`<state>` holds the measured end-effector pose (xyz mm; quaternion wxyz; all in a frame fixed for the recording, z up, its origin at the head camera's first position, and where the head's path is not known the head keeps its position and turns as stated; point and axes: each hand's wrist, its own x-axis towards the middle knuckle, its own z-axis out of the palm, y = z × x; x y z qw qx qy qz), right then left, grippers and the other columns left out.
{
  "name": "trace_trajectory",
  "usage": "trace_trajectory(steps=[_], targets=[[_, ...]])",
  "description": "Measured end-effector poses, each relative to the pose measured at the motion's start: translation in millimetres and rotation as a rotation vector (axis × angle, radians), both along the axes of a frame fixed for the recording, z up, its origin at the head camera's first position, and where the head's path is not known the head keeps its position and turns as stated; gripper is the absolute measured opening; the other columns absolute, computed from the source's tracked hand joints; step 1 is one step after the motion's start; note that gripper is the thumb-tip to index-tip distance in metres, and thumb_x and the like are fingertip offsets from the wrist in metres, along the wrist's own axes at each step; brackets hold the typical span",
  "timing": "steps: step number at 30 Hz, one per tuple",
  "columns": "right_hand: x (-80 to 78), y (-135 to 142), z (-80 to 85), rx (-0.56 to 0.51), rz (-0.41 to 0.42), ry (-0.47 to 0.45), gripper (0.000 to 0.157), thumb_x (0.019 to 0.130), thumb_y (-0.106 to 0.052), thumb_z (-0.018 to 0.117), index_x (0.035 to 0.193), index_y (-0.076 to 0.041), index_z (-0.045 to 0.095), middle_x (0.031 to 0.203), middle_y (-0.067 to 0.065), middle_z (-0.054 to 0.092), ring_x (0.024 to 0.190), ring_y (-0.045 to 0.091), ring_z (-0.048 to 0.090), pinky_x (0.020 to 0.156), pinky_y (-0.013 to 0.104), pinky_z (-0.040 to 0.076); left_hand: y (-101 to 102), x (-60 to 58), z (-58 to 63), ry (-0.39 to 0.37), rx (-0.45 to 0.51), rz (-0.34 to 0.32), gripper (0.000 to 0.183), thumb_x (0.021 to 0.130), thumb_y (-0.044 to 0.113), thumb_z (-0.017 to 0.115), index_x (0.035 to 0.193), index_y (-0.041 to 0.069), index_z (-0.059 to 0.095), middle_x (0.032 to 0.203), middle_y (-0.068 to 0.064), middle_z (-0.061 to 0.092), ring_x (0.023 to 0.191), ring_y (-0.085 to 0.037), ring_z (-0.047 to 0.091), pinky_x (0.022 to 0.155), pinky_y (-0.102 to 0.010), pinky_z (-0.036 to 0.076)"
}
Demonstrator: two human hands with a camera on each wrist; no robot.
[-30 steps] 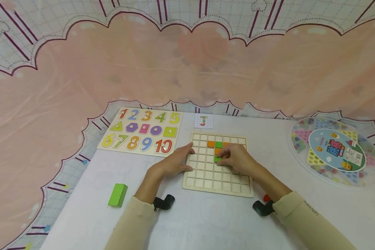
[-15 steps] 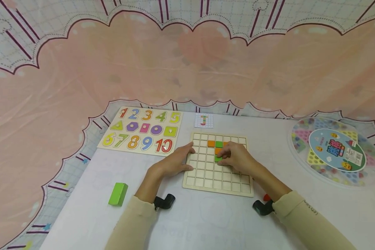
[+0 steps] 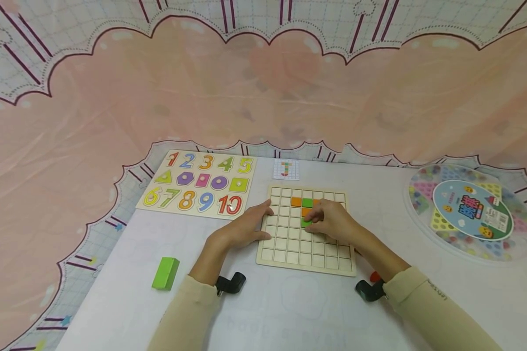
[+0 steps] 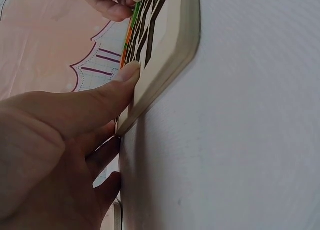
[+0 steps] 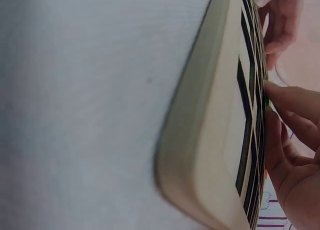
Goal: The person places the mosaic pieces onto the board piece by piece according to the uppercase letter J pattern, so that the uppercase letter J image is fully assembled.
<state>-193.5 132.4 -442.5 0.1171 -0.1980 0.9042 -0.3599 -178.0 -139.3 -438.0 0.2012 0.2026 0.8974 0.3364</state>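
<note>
A pale wooden grid board (image 3: 285, 256) lies on the white table. Set in its upper part are orange (image 3: 296, 202) and green tiles (image 3: 307, 202) in a row, with another orange tile (image 3: 305, 212) below. My right hand (image 3: 335, 224) pinches a green square tile (image 3: 305, 224) between thumb and index finger, down at the board surface in the same column. My left hand (image 3: 242, 229) rests spread against the board's left edge. In the left wrist view its thumb (image 4: 117, 82) lies on the rim and the other fingers sit along the side.
A number puzzle board (image 3: 180, 185) lies at the left, and a small card with a J pattern (image 3: 286, 169) behind the grid. A green block (image 3: 166, 274) is at the front left. At the right lies a round clear game box (image 3: 472, 212). A red piece (image 3: 374, 277) shows by the right wrist.
</note>
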Motion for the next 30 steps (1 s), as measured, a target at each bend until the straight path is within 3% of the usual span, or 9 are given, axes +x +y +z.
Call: trace_trajectory(steps=[5, 11, 17, 24, 27, 30], targets=[[0.9, 5, -0.8, -0.042, 0.028, -0.032, 0.02, 0.084, -0.013, 0.083, 0.102, -0.01, 0.073, 0.106, 0.007, 0.068, 0.093, 0.016, 0.064, 0.08, 0.02, 0.054, 0, 1.4, -0.2, -0.005, 0.004, 0.008, 0.072, 0.093, 0.013, 0.074, 0.155, 0.007, 0.037, 0.157, -0.009, 0.045, 0.156, -0.027, 0.03, 0.131, -0.046, 0.025], [-0.1, 19, 8.3, -0.129, -0.027, -0.099, 0.04, 0.085, -0.018, 0.083, 0.118, -0.008, 0.064, 0.121, 0.01, 0.066, 0.106, 0.023, 0.063, 0.086, 0.026, 0.056, 0, 1.9, 0.0, -0.004, -0.003, 0.013, 0.073, 0.093, 0.013, 0.074, 0.155, 0.008, 0.036, 0.156, -0.008, 0.047, 0.155, -0.026, 0.031, 0.131, -0.045, 0.026], [0.0, 42, 25.2, -0.104, -0.059, -0.097, 0.061, 0.085, -0.026, 0.084, 0.136, -0.009, 0.055, 0.138, 0.014, 0.059, 0.12, 0.03, 0.056, 0.1, 0.042, 0.055, 1, 1.5, 0.9, -0.007, -0.011, 0.023, 0.073, 0.093, 0.014, 0.073, 0.156, 0.009, 0.036, 0.161, -0.008, 0.042, 0.157, -0.025, 0.028, 0.132, -0.044, 0.024], [8.4, 76, 34.0, -0.07, -0.072, -0.076, 0.064, 0.086, -0.027, 0.083, 0.139, -0.009, 0.052, 0.142, 0.013, 0.056, 0.129, 0.031, 0.051, 0.106, 0.05, 0.05, 0, 3.0, 1.0, -0.019, -0.008, 0.025, 0.07, 0.093, 0.013, 0.073, 0.154, 0.008, 0.039, 0.169, -0.009, 0.03, 0.16, -0.027, 0.021, 0.133, -0.045, 0.021], [14.3, 92, 37.0, -0.059, -0.072, -0.065, 0.064, 0.087, -0.027, 0.082, 0.14, -0.008, 0.052, 0.144, 0.013, 0.055, 0.13, 0.032, 0.05, 0.105, 0.048, 0.049, 0, 3.6, 1.3, -0.015, -0.009, 0.023, 0.069, 0.093, 0.013, 0.073, 0.153, 0.008, 0.04, 0.17, -0.009, 0.028, 0.161, -0.027, 0.02, 0.133, -0.045, 0.021], [20.9, 106, 36.9, -0.051, -0.087, -0.07, 0.062, 0.089, -0.028, 0.08, 0.14, -0.009, 0.051, 0.144, 0.011, 0.055, 0.132, 0.032, 0.049, 0.103, 0.037, 0.049, -1, 4.0, 1.4, -0.014, -0.013, 0.02, 0.066, 0.093, 0.013, 0.073, 0.152, 0.008, 0.042, 0.172, -0.008, 0.023, 0.161, -0.027, 0.019, 0.133, -0.045, 0.02]])
